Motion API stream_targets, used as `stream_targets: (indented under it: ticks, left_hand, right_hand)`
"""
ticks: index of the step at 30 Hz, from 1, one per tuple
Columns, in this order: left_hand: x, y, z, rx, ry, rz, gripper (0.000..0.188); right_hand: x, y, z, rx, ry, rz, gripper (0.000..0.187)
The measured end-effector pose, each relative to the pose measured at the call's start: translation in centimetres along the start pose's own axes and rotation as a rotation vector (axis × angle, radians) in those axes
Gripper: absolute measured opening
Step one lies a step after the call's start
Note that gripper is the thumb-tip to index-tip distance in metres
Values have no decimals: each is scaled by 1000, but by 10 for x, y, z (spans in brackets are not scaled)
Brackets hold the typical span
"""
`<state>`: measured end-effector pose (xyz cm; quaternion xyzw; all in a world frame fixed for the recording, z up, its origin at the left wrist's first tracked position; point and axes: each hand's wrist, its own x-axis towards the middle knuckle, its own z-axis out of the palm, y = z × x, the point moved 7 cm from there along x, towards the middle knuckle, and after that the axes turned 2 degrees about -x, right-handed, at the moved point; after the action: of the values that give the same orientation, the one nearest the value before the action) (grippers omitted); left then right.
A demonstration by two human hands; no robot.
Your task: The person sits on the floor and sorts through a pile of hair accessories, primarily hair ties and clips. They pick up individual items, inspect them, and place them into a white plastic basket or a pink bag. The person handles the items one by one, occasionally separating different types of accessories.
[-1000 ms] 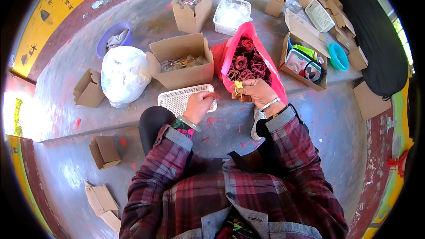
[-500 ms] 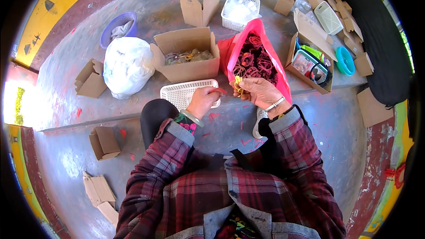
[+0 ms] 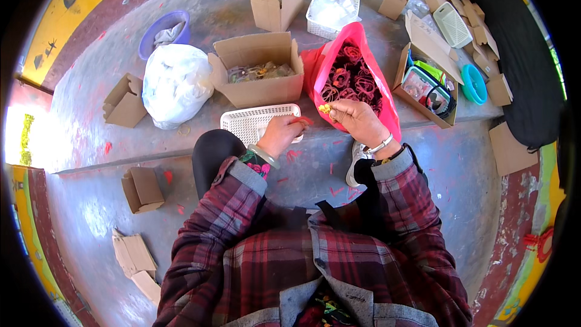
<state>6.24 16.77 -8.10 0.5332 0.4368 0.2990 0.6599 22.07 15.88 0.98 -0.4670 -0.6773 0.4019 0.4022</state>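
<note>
My left hand (image 3: 281, 136) is closed over the right end of a white perforated basket (image 3: 237, 122). From its fingertips pokes a slim red piece (image 3: 302, 120), mostly covered, so its kind cannot be told. My right hand (image 3: 360, 122) pinches a small yellow cord-like piece (image 3: 325, 109) between thumb and fingers. It is in front of a bright pink bag (image 3: 387, 112), which stands open and is filled with bundles of dark red cord (image 3: 348, 79). A gap separates the two hands.
Beyond the basket stands a cardboard box (image 3: 260, 92) of small packets, with a white plastic bag (image 3: 175, 88) to its left. An open carton (image 3: 426, 94) of mixed goods and a turquoise basin (image 3: 473, 83) are on the right. A step edge (image 3: 121, 159) crosses the floor.
My right hand has turned slightly, and the yellow strands that hung below its fingers no longer show. The left hand keeps its grip on the red piece. The whole view has shifted a little.
</note>
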Motion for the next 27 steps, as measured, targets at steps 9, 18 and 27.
stream_targets:
  ticks: [9, 18, 27]
  left_hand:
    - [6, -12, -2, 264, 47, 3, 19]
    - [1, -4, 2, 425, 82, 50, 22]
    - [1, -2, 8, 496, 25, 91, 24]
  right_hand:
    - [2, -23, 10, -296, -27, -52, 10]
    - [1, -15, 40, -757, -100, -281, 14]
    - [-1, -12, 43, -828, -122, -305, 13]
